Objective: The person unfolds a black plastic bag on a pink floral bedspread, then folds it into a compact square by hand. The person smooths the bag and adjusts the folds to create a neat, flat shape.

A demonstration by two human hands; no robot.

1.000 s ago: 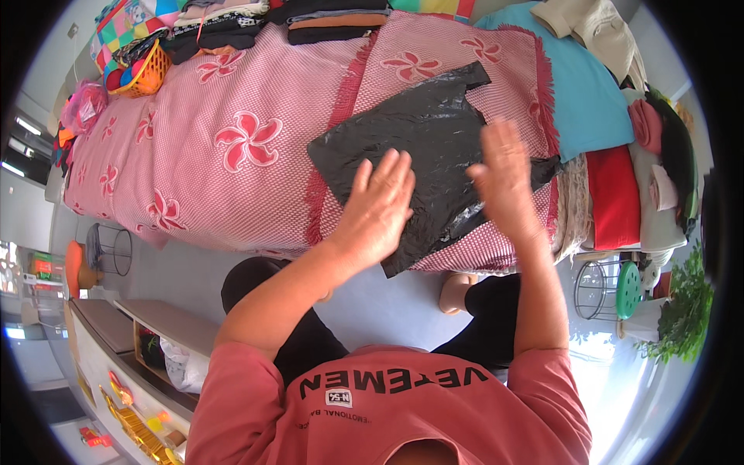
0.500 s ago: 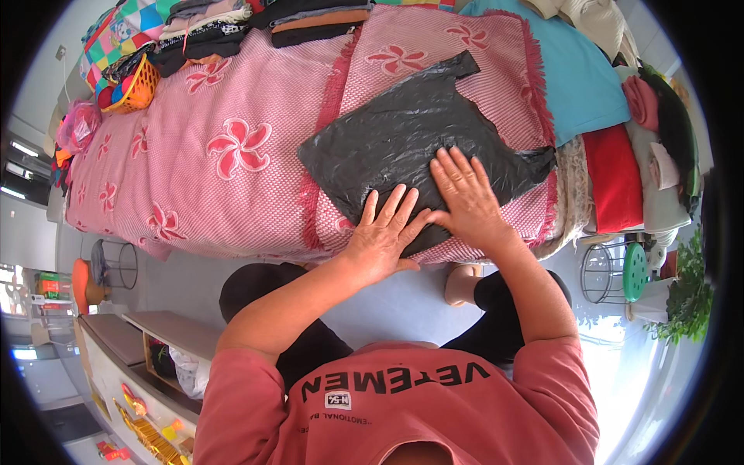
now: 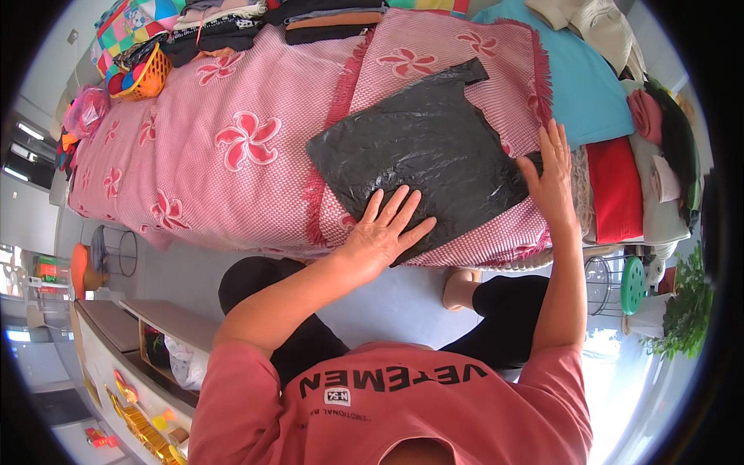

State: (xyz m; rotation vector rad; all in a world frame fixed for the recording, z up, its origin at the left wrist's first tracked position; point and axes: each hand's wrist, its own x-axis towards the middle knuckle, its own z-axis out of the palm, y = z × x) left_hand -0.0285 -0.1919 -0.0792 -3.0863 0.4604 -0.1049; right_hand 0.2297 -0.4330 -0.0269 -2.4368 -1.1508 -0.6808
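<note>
Lays the left hand (image 3: 381, 239) flat on the near edge of a black plastic bag (image 3: 426, 147), with fingers spread and gripping nothing. Holds the right hand (image 3: 555, 184) at the bag's right end, with fingers straight and loose, thumb over the plastic; can't tell if pressing. Has the bag spread flat on a pink flowery blanket (image 3: 194, 147), with a blue cloth (image 3: 585, 97) and a red cloth (image 3: 616, 190) to the right.

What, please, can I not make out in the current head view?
- Head: part of the black bag, covered by the left hand.
- Head: underside of the right hand, facing away.
- Head: lower contents of the yellow basket, behind its wall.
- Head: folded dark clothes, cut off by upper edge.
</note>
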